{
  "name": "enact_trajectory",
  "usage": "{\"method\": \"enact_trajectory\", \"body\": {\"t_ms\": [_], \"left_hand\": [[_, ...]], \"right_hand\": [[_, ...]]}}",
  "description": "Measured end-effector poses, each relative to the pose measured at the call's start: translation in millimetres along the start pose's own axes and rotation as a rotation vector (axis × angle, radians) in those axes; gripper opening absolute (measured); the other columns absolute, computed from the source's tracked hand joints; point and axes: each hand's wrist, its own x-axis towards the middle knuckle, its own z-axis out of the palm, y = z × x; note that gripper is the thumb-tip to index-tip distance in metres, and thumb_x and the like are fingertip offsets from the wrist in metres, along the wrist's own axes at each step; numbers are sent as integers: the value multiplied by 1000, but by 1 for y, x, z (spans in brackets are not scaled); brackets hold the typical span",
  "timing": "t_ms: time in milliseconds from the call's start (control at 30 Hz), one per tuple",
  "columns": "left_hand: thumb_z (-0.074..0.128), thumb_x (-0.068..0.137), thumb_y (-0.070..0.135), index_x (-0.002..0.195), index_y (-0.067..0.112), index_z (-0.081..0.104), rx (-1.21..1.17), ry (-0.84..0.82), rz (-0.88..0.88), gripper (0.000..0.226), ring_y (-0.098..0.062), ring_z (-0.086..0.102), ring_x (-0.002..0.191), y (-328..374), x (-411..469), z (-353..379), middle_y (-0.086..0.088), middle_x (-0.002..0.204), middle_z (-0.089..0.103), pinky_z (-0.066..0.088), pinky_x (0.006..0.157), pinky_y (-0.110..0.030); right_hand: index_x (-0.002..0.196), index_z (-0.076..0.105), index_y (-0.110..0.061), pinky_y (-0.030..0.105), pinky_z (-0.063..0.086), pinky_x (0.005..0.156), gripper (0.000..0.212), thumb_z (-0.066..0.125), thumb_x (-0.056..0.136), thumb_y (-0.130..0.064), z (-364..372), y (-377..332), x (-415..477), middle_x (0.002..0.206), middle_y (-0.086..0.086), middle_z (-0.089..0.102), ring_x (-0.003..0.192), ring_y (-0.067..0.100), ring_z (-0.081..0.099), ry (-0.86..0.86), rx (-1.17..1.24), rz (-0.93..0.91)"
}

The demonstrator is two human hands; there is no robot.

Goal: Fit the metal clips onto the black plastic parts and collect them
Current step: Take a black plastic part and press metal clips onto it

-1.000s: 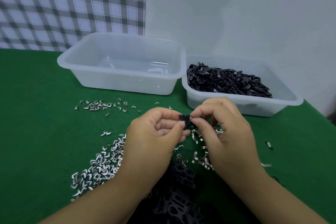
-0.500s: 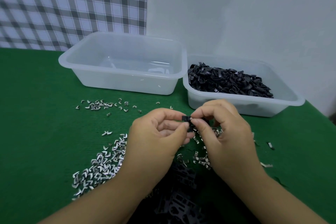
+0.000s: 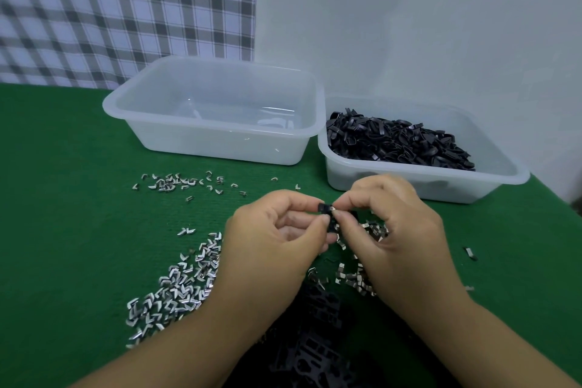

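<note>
My left hand (image 3: 274,242) and my right hand (image 3: 393,230) meet above the green table, both pinching one small black plastic part (image 3: 327,214) between thumb and fingertips. A bit of shiny metal shows at the part's right edge, by my right fingertips. A heap of loose metal clips (image 3: 176,283) lies left of my left wrist, and more clips (image 3: 356,280) lie under my right hand. Black plastic frames (image 3: 318,334) lie between my forearms, partly hidden.
An empty clear tub (image 3: 214,142) stands at the back centre. A second tub (image 3: 422,186) to its right holds a pile of black parts (image 3: 396,142). Scattered clips (image 3: 176,183) lie in front of the empty tub. A plaid cloth and a white wall stand behind.
Both hands stay pinched on the same black part, with only small shifts of the fingers. The view has drifted slightly.
</note>
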Motion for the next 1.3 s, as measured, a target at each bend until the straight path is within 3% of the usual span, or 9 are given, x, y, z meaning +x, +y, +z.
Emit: {"method": "enact_trajectory", "body": {"t_ms": [200,400,500,700,933,1033,1100,1200,1300], "left_hand": [[70,78,-4,81,24,71,145,-11,75,28,-13,73,63,-3,-3,-2,1,68,74,57,59,-21],[67,82,0,93,34,65,307,-21,192,36,-4,71,66,-1,-2,-3,9,74,72,54,61,-15],[66,83,0,98,38,55,360,-21,226,42,-3,70,68,-1,-2,-4,10,73,71,51,60,-12],[69,81,3,97,36,54,414,8,254,40,-3,68,68,-2,-2,-5,13,73,71,49,60,-9],[69,80,0,96,35,65,368,41,230,38,-3,67,64,-2,-1,-3,10,72,72,49,60,-9],[69,79,-1,90,31,71,241,178,214,34,-3,69,65,0,3,-4,10,74,73,52,62,-11],[67,81,-2,88,26,70,136,262,178,29,-6,71,67,1,6,-6,6,73,73,53,61,-12],[61,86,-3,88,22,65,22,320,126,25,-7,71,68,0,11,-9,-1,71,71,53,60,-13],[59,88,-1,88,21,63,-15,329,106,22,-8,72,68,0,12,-9,0,72,71,52,59,-12]], "right_hand": [[78,67,-14,11,37,75,3,66,77,-12,-4,-1,3,80,-4,58,80,16,54,-85,-50,-18],[88,68,-25,9,37,74,15,72,78,-13,-11,-3,6,88,-17,63,82,-1,54,-218,194,206],[88,70,-30,8,39,75,18,69,79,-15,-11,-5,8,87,-16,66,86,-3,57,-284,272,285],[83,64,-35,4,35,69,21,66,82,-14,-9,-7,7,82,-16,64,78,-6,54,-311,240,286],[89,69,-28,10,39,76,15,67,82,-15,-5,-8,10,85,-19,63,86,1,55,-280,200,243],[105,66,-32,6,41,73,26,65,83,-17,-12,-3,17,92,-17,63,85,-2,56,-194,259,290],[105,64,-34,5,41,72,28,64,84,-15,-17,0,20,90,-17,61,84,-4,55,-181,234,306],[95,69,-32,3,40,74,20,64,85,-16,-15,3,23,87,-22,61,84,-6,55,-349,60,284],[97,71,-27,15,39,83,16,63,86,-18,-3,1,25,90,-16,62,90,2,53,-493,-72,188]]}}
